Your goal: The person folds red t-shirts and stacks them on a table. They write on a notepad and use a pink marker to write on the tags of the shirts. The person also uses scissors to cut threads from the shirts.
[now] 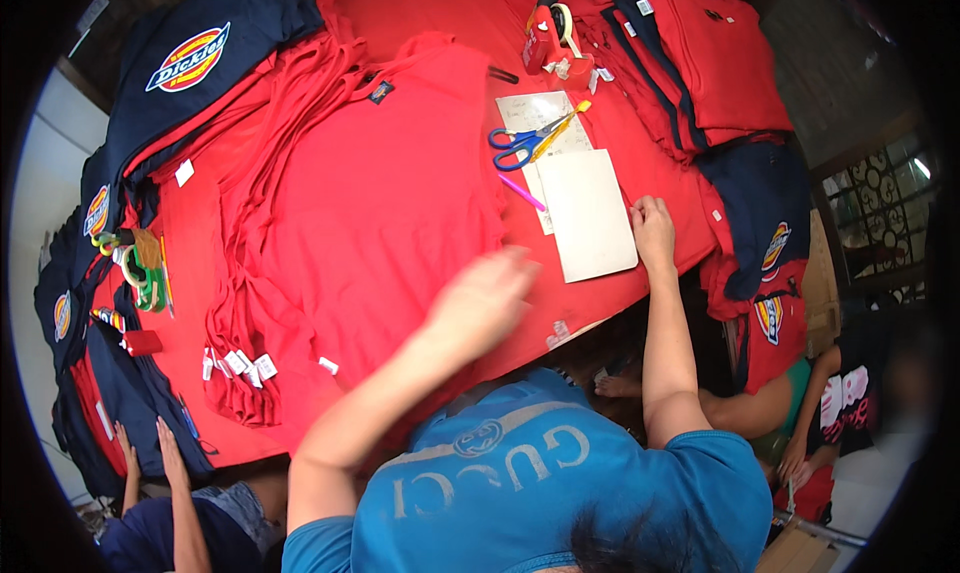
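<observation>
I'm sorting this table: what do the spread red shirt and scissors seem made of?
Red shirt: fabric, perhaps cotton knit; soft wrinkles and a matte look. Scissors: handles likely smooth plastic, from their even blue; blades probably smooth metal, being grey.

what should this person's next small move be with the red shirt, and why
I'd probably smooth the red shirt flat with the left hand: creases show in its cloth, and that hand, though blurred, is at the shirt's right side. The right hand is farther off, by the edge of the white card.
</observation>
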Demonstrator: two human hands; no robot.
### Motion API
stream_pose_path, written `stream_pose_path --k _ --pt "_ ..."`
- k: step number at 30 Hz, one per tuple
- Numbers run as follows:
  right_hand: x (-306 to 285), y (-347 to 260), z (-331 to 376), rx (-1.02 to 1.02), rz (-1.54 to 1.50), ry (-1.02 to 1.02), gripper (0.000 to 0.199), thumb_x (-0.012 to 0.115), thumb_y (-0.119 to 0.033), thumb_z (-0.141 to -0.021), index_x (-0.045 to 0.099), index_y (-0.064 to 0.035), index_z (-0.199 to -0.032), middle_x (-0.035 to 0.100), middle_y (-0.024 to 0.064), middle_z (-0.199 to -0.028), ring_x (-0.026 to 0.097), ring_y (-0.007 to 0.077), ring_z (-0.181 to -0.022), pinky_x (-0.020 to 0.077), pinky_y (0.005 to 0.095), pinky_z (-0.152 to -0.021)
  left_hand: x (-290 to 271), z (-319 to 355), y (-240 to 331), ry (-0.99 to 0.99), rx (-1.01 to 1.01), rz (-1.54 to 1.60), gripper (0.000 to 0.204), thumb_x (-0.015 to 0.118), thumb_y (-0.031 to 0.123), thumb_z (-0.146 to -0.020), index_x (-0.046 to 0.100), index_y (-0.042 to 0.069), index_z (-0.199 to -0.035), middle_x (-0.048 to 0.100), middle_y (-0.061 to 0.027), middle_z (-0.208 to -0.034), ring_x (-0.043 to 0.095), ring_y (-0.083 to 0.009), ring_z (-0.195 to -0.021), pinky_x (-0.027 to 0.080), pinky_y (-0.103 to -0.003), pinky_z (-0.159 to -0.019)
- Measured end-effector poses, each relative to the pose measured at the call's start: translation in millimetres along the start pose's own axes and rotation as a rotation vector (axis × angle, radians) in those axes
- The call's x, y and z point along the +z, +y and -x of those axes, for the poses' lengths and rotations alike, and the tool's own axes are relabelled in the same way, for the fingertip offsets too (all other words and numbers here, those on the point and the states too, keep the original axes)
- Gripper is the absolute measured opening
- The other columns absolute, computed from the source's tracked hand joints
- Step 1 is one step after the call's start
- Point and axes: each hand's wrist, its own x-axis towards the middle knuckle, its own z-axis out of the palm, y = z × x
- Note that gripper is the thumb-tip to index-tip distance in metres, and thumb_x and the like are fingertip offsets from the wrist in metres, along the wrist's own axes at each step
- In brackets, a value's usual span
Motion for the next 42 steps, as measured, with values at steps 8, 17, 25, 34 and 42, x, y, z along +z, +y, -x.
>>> stream_pose_path --k 8,17,25,34,42 --pt "-3.2 32.8 -15.2 0.171 -0.713 -0.091 0.016 0.059 -0.016 -0.096 0.056 -0.0029 -0.088 0.049 -0.0025 -0.072 0.044 0.0056 -0.065 0.0387 0.0233 -0.060 127.2 -73.5 21.1 -0.082 0.006 -0.160 0.059 0.062 0.047 -0.086 0.051 0.021 -0.138 0.043 -0.0128 -0.144 0.029 -0.0388 -0.140 0.025 -0.057 -0.113" --pt "-17.0 22.7 -14.9 0.197 -0.756 -0.182 0.010 0.055 -0.010 -0.097 0.055 -0.0036 -0.089 0.045 -0.0065 -0.075 0.037 0.0023 -0.066 0.0310 0.0201 -0.057 126.2 -85.4 27.9 -0.191 -0.018 -0.251 0.056 0.062 0.037 -0.087 0.052 0.011 -0.135 0.045 -0.0130 -0.141 0.038 -0.0343 -0.134 0.032 -0.048 -0.112" --pt "-5.1 -4.6 -35.0 0.048 -0.589 -0.305 0.016 0.060 -0.011 -0.090 0.059 0.0022 -0.099 0.065 0.0201 -0.094 0.065 0.0332 -0.087 0.0501 0.0381 -0.076 152.8 -121.1 16.8 -0.022 0.034 -0.128 0.056 0.062 0.036 -0.088 0.052 0.008 -0.136 0.044 -0.0151 -0.143 0.037 -0.0334 -0.136 0.033 -0.044 -0.113" --pt "19.8 -33.3 -96.5 -0.365 -0.444 -0.162 0.023 0.055 0.000 -0.088 0.066 0.0011 -0.108 0.063 0.0192 -0.111 0.060 0.0350 -0.106 0.0480 0.0393 -0.091 223.6 -180.7 10.2 0.163 -0.117 -0.074 0.051 0.070 0.029 -0.081 0.058 0.001 -0.122 0.053 -0.0178 -0.131 0.045 -0.0330 -0.131 0.036 -0.044 -0.110" --pt "55.2 -95.7 -125.4 -0.688 -0.264 -0.319 0.039 0.064 -0.038 -0.088 0.064 -0.0106 -0.117 0.056 0.0129 -0.119 0.050 0.0354 -0.107 0.0403 0.0454 -0.095 88.0 -124.5 -16.1 0.222 -0.585 -0.172 0.035 0.073 0.022 -0.079 0.061 0.003 -0.105 0.055 -0.0176 -0.109 0.055 -0.0366 -0.097 0.049 -0.044 -0.083"
